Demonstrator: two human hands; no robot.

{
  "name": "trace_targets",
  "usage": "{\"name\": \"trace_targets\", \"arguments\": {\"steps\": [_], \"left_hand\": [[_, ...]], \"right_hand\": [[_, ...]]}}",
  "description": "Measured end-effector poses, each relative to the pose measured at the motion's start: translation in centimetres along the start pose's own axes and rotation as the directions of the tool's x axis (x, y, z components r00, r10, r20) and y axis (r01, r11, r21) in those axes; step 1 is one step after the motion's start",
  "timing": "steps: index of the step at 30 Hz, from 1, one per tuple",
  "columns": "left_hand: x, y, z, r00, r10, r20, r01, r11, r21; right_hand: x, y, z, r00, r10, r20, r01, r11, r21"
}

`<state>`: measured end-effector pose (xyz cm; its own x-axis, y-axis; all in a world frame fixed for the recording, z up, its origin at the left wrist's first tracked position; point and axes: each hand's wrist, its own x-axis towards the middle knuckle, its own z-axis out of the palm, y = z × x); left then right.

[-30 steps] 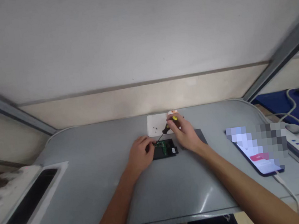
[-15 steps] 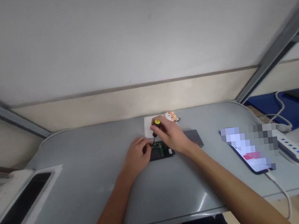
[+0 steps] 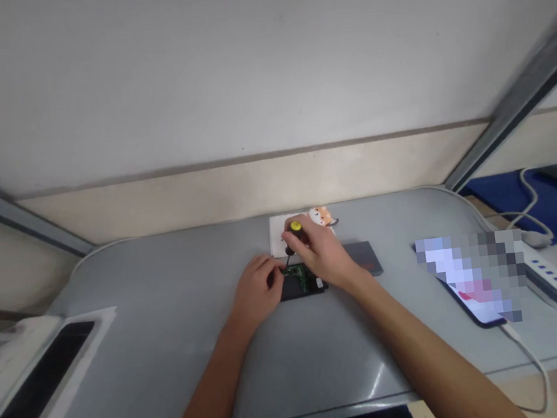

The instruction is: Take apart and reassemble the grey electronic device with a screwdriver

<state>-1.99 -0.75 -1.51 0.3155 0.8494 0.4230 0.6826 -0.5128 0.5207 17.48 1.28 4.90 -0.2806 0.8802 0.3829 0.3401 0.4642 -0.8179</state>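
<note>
A screwdriver (image 3: 296, 226) with a dark handle and a yellow cap is gripped in my right hand (image 3: 322, 251). Its shaft slants down to the upper left part of an opened electronic device (image 3: 303, 285), a flat black casing with a green circuit board showing. My left hand (image 3: 257, 288) is curled round the left end of that device, its fingertips close to the screwdriver's tip. What lies under those fingers is hidden. Beside my right wrist a flat dark grey cover (image 3: 366, 258) lies partly hidden by the forearm.
Behind my hands lie white paper (image 3: 276, 233) and an orange-and-white animal charm (image 3: 321, 215). To the right are a charging phone (image 3: 481, 307) and a white power strip (image 3: 556, 281). A dark-screened phone-shaped object (image 3: 41, 383) lies left on the grey table (image 3: 174, 355).
The view has shifted slightly, so things on the right appear a little further right. Both hands, the screwdriver and the device keep almost the same arrangement.
</note>
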Motion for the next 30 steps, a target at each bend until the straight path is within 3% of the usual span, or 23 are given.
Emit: {"name": "trace_targets", "arguments": {"steps": [5,9,11,14,16,23,30], "left_hand": [[-0.1,-0.1,0.1,1.0,0.006,-0.009,-0.006,1.0,0.003],[-0.2,-0.3,0.1,1.0,0.012,0.005,-0.012,1.0,-0.002],[-0.2,-0.3,0.1,1.0,0.012,0.008,-0.012,1.0,-0.002],[-0.2,-0.3,0.1,1.0,0.002,0.009,-0.002,1.0,-0.006],[-0.2,-0.3,0.1,1.0,-0.004,0.018,0.004,1.0,-0.009],[-0.2,0.0,0.0,1.0,-0.012,0.012,0.012,1.0,-0.004],[-0.1,-0.1,-0.1,0.999,-0.016,0.033,0.016,1.0,-0.005]], "right_hand": [[0.0,-0.1,0.2,0.998,-0.06,-0.005,0.06,0.998,-0.007],[0.2,0.7,1.1,0.973,-0.11,-0.205,0.12,0.992,0.037],[0.4,1.2,1.6,0.959,-0.065,-0.276,0.116,0.978,0.175],[0.6,1.6,2.2,0.976,0.058,-0.208,0.051,0.874,0.483],[0.7,1.5,2.5,0.983,0.112,-0.147,-0.005,0.81,0.586],[0.8,0.8,2.6,0.977,0.199,-0.072,-0.068,0.619,0.782],[0.8,1.8,2.3,0.969,0.235,-0.08,-0.078,0.594,0.8]]}}
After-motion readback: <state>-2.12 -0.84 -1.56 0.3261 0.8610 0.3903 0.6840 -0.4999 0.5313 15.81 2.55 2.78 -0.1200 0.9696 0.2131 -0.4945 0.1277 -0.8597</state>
